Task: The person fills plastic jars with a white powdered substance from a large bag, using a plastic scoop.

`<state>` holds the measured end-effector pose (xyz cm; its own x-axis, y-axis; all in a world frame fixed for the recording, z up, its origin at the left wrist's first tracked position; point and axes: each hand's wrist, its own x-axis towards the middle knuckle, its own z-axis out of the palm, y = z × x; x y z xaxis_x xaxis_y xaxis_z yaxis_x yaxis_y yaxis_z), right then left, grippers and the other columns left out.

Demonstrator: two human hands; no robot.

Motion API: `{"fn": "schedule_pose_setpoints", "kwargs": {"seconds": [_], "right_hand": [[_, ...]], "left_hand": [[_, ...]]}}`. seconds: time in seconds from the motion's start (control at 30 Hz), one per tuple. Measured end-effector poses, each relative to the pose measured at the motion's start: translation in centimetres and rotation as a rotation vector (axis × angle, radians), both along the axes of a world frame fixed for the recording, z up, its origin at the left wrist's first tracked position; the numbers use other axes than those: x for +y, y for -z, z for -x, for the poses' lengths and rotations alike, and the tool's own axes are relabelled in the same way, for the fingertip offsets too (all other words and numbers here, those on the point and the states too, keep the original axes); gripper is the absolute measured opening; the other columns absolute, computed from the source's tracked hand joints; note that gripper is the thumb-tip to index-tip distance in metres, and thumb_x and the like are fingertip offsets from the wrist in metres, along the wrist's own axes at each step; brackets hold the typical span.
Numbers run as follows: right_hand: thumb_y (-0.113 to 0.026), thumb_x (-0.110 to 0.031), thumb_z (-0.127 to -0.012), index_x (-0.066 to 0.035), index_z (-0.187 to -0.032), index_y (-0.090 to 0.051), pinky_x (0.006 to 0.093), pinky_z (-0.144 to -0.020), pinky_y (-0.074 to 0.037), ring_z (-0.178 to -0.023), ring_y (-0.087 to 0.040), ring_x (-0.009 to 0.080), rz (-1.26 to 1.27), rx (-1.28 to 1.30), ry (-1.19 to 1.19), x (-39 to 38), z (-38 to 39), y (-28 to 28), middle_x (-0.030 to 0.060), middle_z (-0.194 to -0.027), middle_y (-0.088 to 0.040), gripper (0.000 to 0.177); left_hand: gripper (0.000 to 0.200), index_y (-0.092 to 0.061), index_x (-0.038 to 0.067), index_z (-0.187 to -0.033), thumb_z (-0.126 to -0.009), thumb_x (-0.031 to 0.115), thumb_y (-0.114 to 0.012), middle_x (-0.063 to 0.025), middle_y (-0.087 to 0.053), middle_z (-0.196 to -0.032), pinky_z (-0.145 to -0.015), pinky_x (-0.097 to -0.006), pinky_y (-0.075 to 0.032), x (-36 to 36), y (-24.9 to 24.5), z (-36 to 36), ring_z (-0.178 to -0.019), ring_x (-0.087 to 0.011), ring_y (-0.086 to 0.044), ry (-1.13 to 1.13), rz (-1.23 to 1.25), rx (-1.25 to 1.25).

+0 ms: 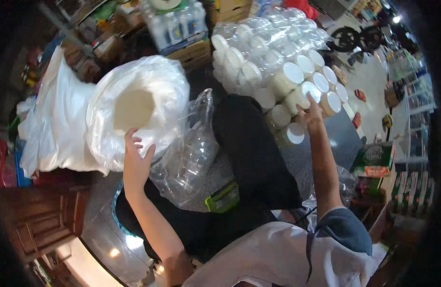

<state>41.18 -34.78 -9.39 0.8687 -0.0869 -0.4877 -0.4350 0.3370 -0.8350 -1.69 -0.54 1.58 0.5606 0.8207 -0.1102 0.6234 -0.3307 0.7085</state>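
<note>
My left hand [138, 155] is at the near rim of a big white plastic sack [170, 86], its fingers apart and holding nothing. The sack's mouth is rolled open, and a pale, off-white loose filling [134, 110] shows inside. Away to the right, my right hand [311, 114] has its fingers and thumb on a clear jar [293, 101] with a white lid, filled with something pale. Several similar filled jars [331, 103] stand close around it. Behind them are clear jars with white lids [251, 71] under clear plastic wrap.
A crumpled clear plastic bag [187, 158] lies between the sack and my black-clad leg [249, 148]. A green-edged object [223, 197] is beside the leg. Shrink-wrapped bottles [175, 28] stand at the back. A green box [373, 160] is at the right, a wooden cabinet [38, 220] at the left.
</note>
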Motion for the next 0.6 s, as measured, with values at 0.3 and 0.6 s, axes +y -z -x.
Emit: {"fn": "schedule_pose_setpoints", "kwargs": {"seconds": [0.3,0.6], "right_hand": [[-0.062,-0.030,-0.093,-0.007,-0.123,-0.055,0.0334,-0.072,-0.052,-0.086,-0.060,0.0181,0.091,-0.021,-0.258,0.6,2.7,5.7,0.0065,-0.108,-0.062,0.039],[-0.051,-0.018,-0.100,-0.006,-0.118,-0.058,0.0200,-0.058,-0.040,-0.064,-0.050,0.0059,0.284,-0.895,-1.210,23.4,19.1,-13.7,-0.0006,-0.077,-0.063,0.022]], "left_hand": [[0.040,-0.057,0.004,-0.119,-0.081,-0.007,-0.064,-0.0129,-0.059,-0.110,-0.083,-0.0303,-0.051,4.2,-1.4,5.8,-0.100,-0.0202,-0.061,-0.262,-0.362,-0.248],[0.030,-0.064,0.007,-0.111,-0.081,0.005,-0.068,-0.0052,-0.065,-0.075,-0.061,-0.0251,-0.049,5.0,-1.4,6.9,-0.065,-0.0124,-0.062,-0.223,-0.012,-0.316]]}}
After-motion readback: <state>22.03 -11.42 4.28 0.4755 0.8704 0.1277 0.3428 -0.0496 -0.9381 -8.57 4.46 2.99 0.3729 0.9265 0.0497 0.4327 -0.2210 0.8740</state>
